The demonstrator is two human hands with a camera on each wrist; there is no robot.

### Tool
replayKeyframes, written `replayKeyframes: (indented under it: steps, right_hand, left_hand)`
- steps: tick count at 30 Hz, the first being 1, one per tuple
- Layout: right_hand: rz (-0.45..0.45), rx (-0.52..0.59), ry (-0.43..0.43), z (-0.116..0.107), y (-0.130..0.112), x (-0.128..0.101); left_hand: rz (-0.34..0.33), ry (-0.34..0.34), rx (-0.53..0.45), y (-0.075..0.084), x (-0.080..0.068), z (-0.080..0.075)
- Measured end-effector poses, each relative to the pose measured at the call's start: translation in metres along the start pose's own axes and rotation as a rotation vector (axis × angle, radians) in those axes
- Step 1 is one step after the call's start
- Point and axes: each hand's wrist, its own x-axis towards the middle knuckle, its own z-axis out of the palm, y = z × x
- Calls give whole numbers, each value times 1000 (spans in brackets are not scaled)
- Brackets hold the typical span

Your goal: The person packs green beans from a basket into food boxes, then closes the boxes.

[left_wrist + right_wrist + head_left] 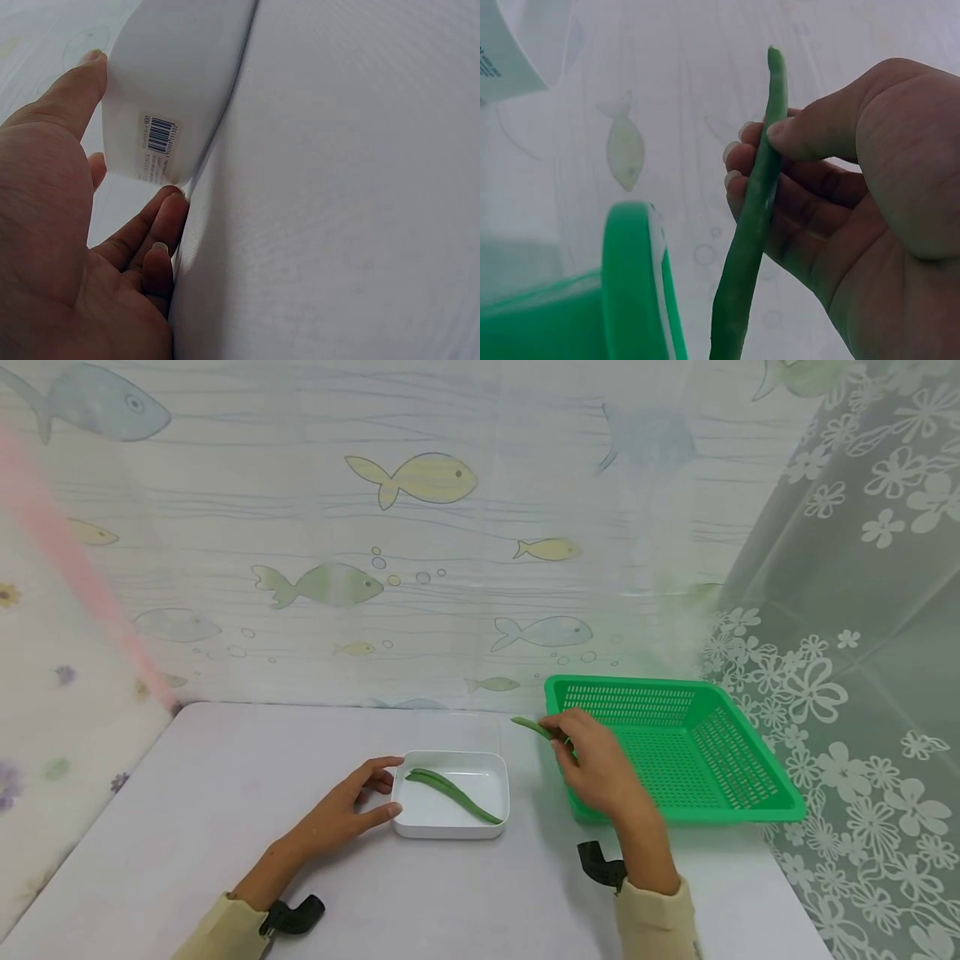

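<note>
A small white rectangular dish (450, 832) stands on the table in the head view, with a couple of long green beans (459, 796) lying slantwise in it. My left hand (337, 817) holds the dish at its left end, thumb at the near corner and index finger at the far one. In the left wrist view a barcode label (158, 136) shows on the dish's end wall. Between thumb and fingers, my right hand (594, 764) pinches another green bean (751, 217), raised by the left rim of the green basket (697, 815).
The slotted plastic basket stands at the right of the white table (360, 893), to the right of the dish. A fish-print curtain (450, 552) hangs behind the table, and a grey floral sheet (862, 710) lies along the right. Black wrist mounts (296, 916) sit at both sleeves.
</note>
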Motion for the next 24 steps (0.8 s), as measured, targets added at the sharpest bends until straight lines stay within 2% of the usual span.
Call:
replayKeyframes:
  steps: [7, 12, 19, 24]
  right_hand:
    - [11, 33, -40, 11, -10, 3]
    - [-38, 67, -42, 20, -17, 5]
    - [-44, 67, -68, 36, -24, 8]
    - [-92, 92, -72, 48, -31, 11]
  left_hand:
    - [-9, -3, -9, 1, -1, 1]
    - [-9, 0, -3, 2, -1, 1]
    - [-10, 3, 3, 3, -1, 1]
    - [-16, 8, 3, 2, -2, 2]
